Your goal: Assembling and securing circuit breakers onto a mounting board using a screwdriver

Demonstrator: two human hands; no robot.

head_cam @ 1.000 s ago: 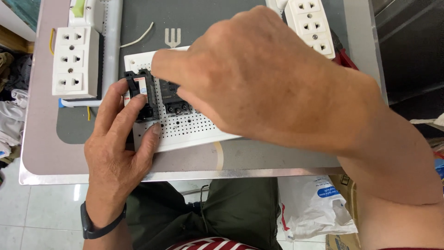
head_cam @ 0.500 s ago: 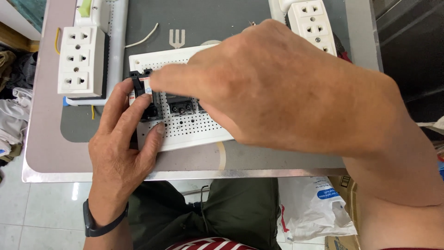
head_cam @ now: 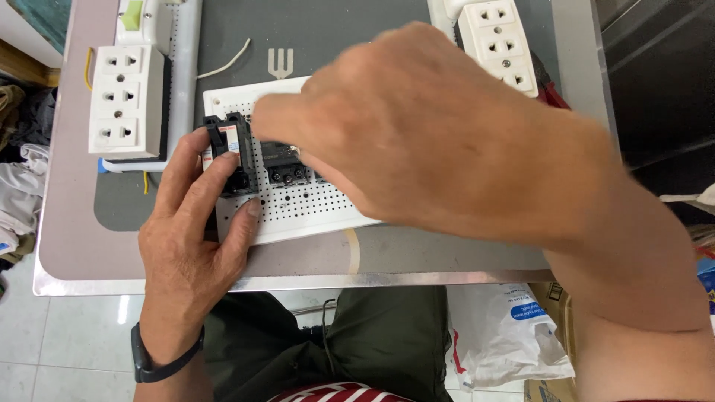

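Two bare hands work over a white perforated mounting board lying flat on a grey mat on the bench; at far left a glossy white plastic triple socket block lies untouched; the left hand rests on the board's left edge, seemingly to steady it, fingers spread and touching a small black boxy breaker; beside it, a second black breaker sits on the board under the right hand, whose fingers curl down over it, their grip hidden; another white socket block lies at upper right
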